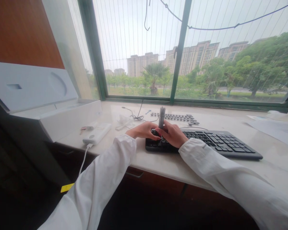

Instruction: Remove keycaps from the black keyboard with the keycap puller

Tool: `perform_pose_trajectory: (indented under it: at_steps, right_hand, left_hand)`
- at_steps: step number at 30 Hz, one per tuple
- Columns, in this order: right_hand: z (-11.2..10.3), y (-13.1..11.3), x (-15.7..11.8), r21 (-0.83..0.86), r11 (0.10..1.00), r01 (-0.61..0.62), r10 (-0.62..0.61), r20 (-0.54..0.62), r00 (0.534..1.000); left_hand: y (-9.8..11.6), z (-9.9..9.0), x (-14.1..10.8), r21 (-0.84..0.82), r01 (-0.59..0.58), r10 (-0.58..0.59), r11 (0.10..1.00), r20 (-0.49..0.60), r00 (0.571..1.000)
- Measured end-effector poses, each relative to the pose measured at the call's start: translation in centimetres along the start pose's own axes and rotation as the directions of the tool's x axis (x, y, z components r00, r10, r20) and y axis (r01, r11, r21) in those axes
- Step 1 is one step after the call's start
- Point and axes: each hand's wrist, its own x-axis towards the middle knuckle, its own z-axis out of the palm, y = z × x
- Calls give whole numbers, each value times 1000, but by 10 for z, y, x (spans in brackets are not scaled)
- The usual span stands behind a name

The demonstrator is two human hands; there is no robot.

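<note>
A black keyboard (232, 140) lies on the pale tabletop, some key positions on its left part without caps. My right hand (173, 134) is closed round a screwdriver (161, 117) with a grey handle, held upright. Its lower end points down into the left part of the keys; the tip itself is hard to see. My left hand (145, 130) curves over the keyboard's left end, thumb low on the keys and fingers toward the far edge, close beside the screwdriver's lower end. Behind the keyboard, several loose keycaps (180, 117) are laid out in rows.
On the left stands an open white box (72, 116). A white power bank (97, 134) with a plugged-in cable (83, 159) lies nearer me. A coiled dark cable (138, 118) and clear plastic scraps (123, 122) are behind my left hand. Papers (273, 127) lie right, below the window.
</note>
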Motion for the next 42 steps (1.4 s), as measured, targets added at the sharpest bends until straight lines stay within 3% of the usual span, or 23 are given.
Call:
perform_pose_trajectory:
  at_steps: [4,9,16,28,35,42]
  right_hand:
    - [-2,2,2,1,1000,-8,8,41,999]
    - [-6,3,3,3,998,68,-68,91,994]
    - [-2,3,2,-64,991,115,-112,51,992]
    - [1,-4,-2,-43,993,-113,110,-65,992]
    - [4,-5,-1,-70,997,-18,13,-63,998]
    - [-1,-6,-1,-14,995,-98,97,-53,994]
  left_hand:
    - [0,-1,0,-29,-11,12,1000,28,1000]
    - [-1,-4,1,-34,-10,11,999,44,999]
    - [2,-6,2,-38,2,0,999,59,998]
    - [11,-9,0,38,-61,61,997,9,998]
    - [9,-6,1,71,-86,87,994,-14,996]
    - [11,-7,0,83,-129,129,988,-1,992]
